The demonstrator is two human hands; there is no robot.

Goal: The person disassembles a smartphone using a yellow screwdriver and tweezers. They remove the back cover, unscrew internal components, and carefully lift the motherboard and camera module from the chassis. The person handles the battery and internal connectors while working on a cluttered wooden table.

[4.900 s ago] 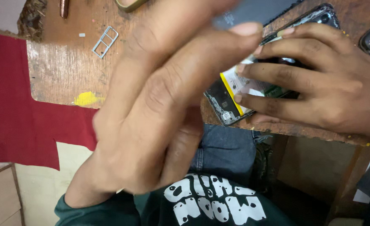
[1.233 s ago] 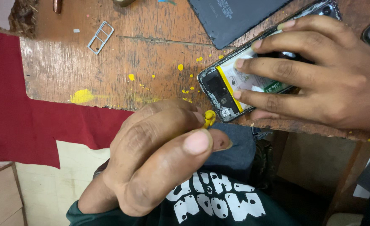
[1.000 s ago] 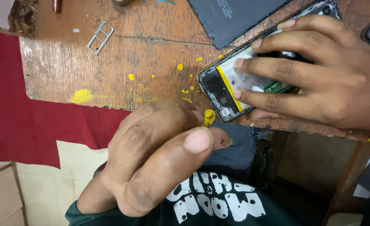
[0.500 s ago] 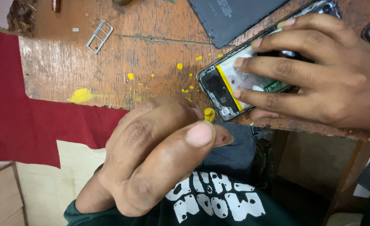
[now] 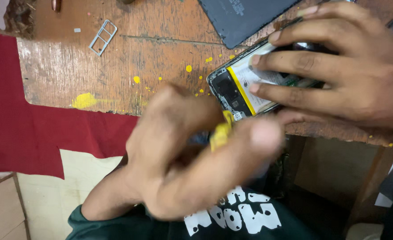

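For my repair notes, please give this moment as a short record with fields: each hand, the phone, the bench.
left hand: blurred, below the bench edge, pinching a yellow strip
right hand: flat on the opened phone, fingers spread over it
phone: back off, at the bench edge, insides showing with a yellow band
back cover: dark, lying apart, above the phone
tray: small metal frame, far left of the phone
bench: worn wood with yellow spots
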